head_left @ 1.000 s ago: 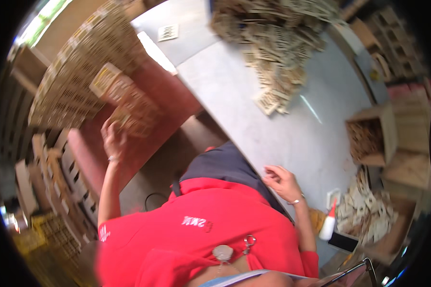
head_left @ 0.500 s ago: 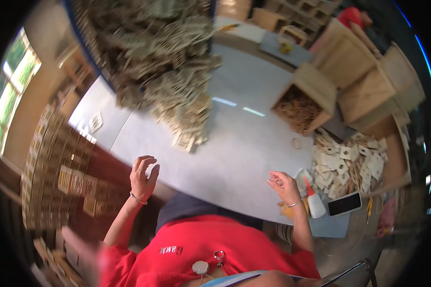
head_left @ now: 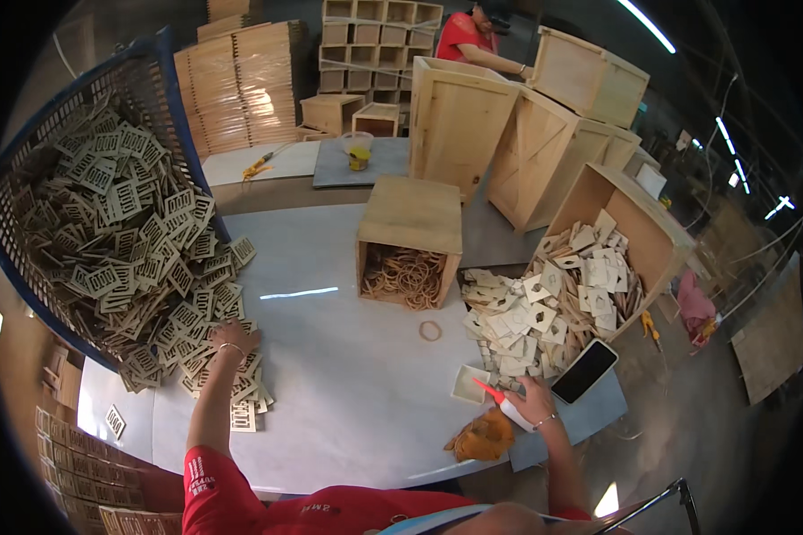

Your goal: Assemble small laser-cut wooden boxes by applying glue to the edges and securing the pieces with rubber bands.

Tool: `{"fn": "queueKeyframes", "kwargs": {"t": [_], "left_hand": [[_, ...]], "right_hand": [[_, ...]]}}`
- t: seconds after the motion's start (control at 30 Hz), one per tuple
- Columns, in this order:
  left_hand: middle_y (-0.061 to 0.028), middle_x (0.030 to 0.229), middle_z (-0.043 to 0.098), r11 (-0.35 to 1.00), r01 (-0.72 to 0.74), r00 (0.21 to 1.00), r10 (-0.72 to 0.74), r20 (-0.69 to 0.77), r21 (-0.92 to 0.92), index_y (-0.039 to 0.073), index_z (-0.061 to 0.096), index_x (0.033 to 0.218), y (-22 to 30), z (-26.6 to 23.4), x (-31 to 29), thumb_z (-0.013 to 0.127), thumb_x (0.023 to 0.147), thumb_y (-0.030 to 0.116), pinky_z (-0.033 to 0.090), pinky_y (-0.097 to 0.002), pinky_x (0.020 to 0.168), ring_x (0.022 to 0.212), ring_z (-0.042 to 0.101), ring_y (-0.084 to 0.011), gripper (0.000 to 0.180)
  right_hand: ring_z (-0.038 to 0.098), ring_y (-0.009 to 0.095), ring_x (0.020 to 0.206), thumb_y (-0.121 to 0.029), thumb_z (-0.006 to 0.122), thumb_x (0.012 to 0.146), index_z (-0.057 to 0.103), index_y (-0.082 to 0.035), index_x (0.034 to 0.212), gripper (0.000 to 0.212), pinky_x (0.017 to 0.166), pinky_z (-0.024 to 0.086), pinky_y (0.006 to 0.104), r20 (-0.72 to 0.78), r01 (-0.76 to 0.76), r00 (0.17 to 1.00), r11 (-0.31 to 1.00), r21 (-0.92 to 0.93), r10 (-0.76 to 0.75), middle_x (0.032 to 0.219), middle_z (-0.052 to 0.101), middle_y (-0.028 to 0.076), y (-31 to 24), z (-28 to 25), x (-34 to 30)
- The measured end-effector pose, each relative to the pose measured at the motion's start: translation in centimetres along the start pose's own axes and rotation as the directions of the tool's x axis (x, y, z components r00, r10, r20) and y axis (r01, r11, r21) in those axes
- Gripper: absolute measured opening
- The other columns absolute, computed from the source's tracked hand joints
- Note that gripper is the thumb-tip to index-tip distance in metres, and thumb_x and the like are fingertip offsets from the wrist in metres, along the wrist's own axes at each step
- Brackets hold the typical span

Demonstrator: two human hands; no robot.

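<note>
My left hand rests on a heap of small flat wooden pieces with slots cut through them. Its fingers point down among the pieces, and whether they grip one cannot be made out. The heap spills onto the table from a tipped blue plastic basket. At the right, my right hand is closed round a white glue bottle with a red nozzle. Close by it are a small whitish tray, a phone with a dark screen and a crumpled orange-brown cloth or bag.
An open wooden box of thin rings stands mid-table, with one loose ring before it. Pale square pieces with holes spill from another wooden box. Tall wooden boxes rise behind; a co-worker in red stands beyond.
My left hand has gone from hovering near the table's front edge to the slotted pieces. My right hand has closed on the glue bottle. The view has turned and now takes in more of the room.
</note>
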State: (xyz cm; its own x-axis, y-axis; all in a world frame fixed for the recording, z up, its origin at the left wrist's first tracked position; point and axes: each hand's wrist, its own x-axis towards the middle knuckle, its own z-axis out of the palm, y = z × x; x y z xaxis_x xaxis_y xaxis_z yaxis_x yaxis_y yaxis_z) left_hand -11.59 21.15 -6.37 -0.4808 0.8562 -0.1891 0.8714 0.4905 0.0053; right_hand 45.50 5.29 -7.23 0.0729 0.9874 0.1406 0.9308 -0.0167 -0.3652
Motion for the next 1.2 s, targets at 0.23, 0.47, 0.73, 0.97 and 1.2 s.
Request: {"fn": "queueKeyframes", "kwargs": {"t": [0.23,0.47,0.73,0.97,1.2], "left_hand": [[-0.0218,0.139,0.034,1.0,-0.029,0.997,0.029,0.065,0.009,0.003,0.035,0.135,-1.4,-0.6,0.7,0.068,0.065,0.051,0.028,-0.0474,0.105,0.128,0.034,-0.0376,0.091],[-0.0264,0.113,0.054,0.975,-0.13,0.987,0.109,-0.121,-0.182,-0.001,0.043,0.126,-3.1,0.6,1.2,0.077,0.058,0.036,0.045,-0.0379,0.091,0.106,0.054,-0.0377,0.085],[-0.0198,0.113,0.059,0.647,-0.424,0.795,-0.07,-0.603,-0.634,-0.003,0.05,0.116,-2.5,-15.6,6.2,0.07,0.076,0.016,0.049,-0.0394,0.077,0.099,0.059,-0.0308,0.049],[-0.0051,0.069,0.05,0.409,-0.479,0.83,-0.077,-0.553,-0.777,-0.004,0.053,0.101,4.2,-27.4,1.8,0.062,0.073,0.0,0.042,-0.0292,0.05,0.055,0.049,-0.013,0.029],[-0.0132,0.089,0.061,0.103,0.184,0.908,0.363,0.209,-0.978,-0.005,0.052,0.11,2.5,0.4,-7.3,0.062,0.077,-0.001,0.055,-0.031,0.06,0.071,0.063,-0.0215,0.035]], "right_hand": [[0.059,0.034,0.09,-0.039,0.074,0.069,0.062,-0.004,0.104,0.05,0.078,0.048,0.0417,0.202,0.012,0.979,0.991,0.134,-0.039,0.096,0.062,0.02,1.3,0.2,1.0],[0.057,0.036,0.093,-0.043,0.08,0.057,0.056,-0.003,0.11,0.071,0.08,0.047,0.043,0.249,-0.04,0.968,0.998,0.054,0.025,0.101,0.06,0.019,2.1,-1.4,-1.9],[0.054,0.038,0.093,-0.04,0.083,0.049,0.052,-0.002,0.114,0.081,0.081,0.047,0.0443,0.331,-0.106,0.94,0.994,0.04,0.087,0.101,0.057,0.02,4.7,-0.9,-2.5],[0.052,0.037,0.097,-0.041,0.083,0.05,0.048,-0.003,0.12,0.087,0.083,0.046,0.0438,0.278,-0.093,0.958,0.993,0.079,0.067,0.107,0.053,0.02,4.9,-1.5,-3.9],[0.056,0.036,0.097,-0.033,0.083,0.05,0.05,-0.003,0.118,0.081,0.084,0.046,0.0423,0.161,-0.009,0.987,0.975,0.222,-0.028,0.104,0.058,0.019,4.6,-1.2,-3.3]]}}
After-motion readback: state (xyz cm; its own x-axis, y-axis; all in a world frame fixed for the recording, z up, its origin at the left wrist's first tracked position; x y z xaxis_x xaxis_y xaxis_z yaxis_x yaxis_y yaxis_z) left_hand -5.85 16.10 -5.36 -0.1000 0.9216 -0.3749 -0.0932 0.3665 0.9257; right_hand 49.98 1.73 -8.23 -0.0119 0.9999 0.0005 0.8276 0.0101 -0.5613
